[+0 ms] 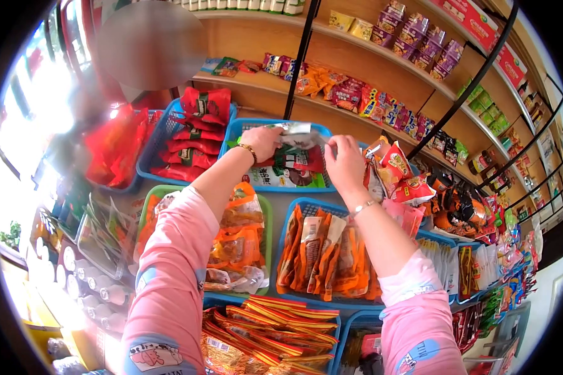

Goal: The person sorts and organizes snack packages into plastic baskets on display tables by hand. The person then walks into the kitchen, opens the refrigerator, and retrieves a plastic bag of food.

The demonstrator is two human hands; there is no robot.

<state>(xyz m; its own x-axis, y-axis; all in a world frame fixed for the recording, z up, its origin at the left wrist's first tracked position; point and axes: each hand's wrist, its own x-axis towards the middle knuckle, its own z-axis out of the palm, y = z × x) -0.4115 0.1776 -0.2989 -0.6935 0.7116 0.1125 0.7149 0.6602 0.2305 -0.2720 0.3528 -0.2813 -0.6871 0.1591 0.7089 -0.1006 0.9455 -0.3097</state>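
Both arms reach forward over a blue basket (231, 132) at the back. A silvery white snack packet (301, 139) is held up over it, its surface partly lost in glare. My left hand (261, 142) is closed on the packet's left end. At the right end, the fingers of my right hand (345, 161) are curled and pinch its edge. Beneath the packet, inside the basket, lie a white and green bag (281, 177) and dark red bags (311, 160), partly covered by the packet and my hands.
Left of it, another blue basket (145, 159) holds red bags. Nearer are a green basket (268, 250) of orange packets and blue baskets with orange sticks (322, 250) and striped packets (256, 337). Wooden shelves (244, 84) and black posts (301, 59) rise behind.
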